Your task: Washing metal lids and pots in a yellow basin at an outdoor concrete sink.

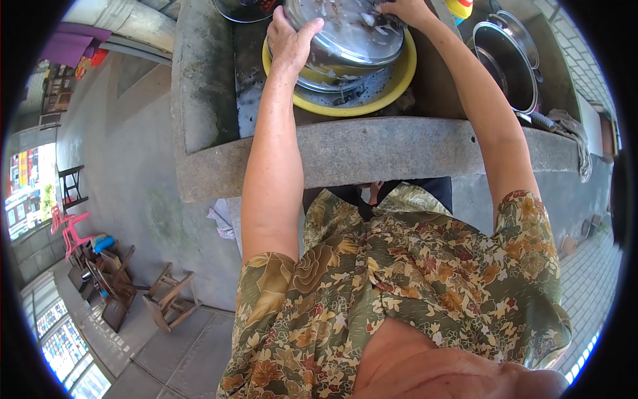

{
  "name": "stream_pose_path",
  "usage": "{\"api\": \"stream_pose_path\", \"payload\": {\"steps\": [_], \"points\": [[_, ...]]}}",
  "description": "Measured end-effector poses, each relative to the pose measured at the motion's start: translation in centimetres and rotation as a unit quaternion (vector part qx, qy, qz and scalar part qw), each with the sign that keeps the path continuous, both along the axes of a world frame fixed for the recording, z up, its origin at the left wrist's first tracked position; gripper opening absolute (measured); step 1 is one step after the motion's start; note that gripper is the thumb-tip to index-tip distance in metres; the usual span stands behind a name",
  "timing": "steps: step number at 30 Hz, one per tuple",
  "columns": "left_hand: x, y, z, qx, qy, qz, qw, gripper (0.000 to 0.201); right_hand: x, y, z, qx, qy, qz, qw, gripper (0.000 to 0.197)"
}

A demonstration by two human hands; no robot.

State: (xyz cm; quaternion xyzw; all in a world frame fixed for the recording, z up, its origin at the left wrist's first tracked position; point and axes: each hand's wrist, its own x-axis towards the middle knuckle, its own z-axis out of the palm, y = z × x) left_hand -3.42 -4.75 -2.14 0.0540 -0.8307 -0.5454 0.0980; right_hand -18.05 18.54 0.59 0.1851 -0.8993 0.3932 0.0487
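Note:
A shiny metal pot (352,40), its upward face streaked with white suds, rests tilted in a yellow basin (352,111) of soapy water. My left hand (290,38) grips the pot's left side, thumb laid along the edge. At the top edge of the view, my right hand (404,10) presses curled fingers against the sudsy face; whatever lies under them is hidden. Beneath the pot, another metal rim (352,86) shows within the basin.
The basin stands in a concrete sink with a thick front ledge (372,151). Metal pots (505,66) lean at the right, near a grey cloth (573,136) draped over the ledge. A lid (246,8) lies top left. Wooden stools (169,296) and pink chairs (73,229) stand far left.

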Motion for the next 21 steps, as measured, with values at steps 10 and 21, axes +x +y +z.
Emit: {"api": "stream_pose_path", "payload": {"steps": [10,21], "points": [[-0.3,-0.9,0.6,0.071,-0.026,0.004,0.997,0.100,12.2,1.4,-0.9,0.129,0.163,0.135,0.969,0.043],[-0.7,-2.1,-0.5,0.190,-0.033,0.018,0.981,0.085,16.4,-2.5,-1.0,0.135,0.291,0.145,0.936,0.039]]}}
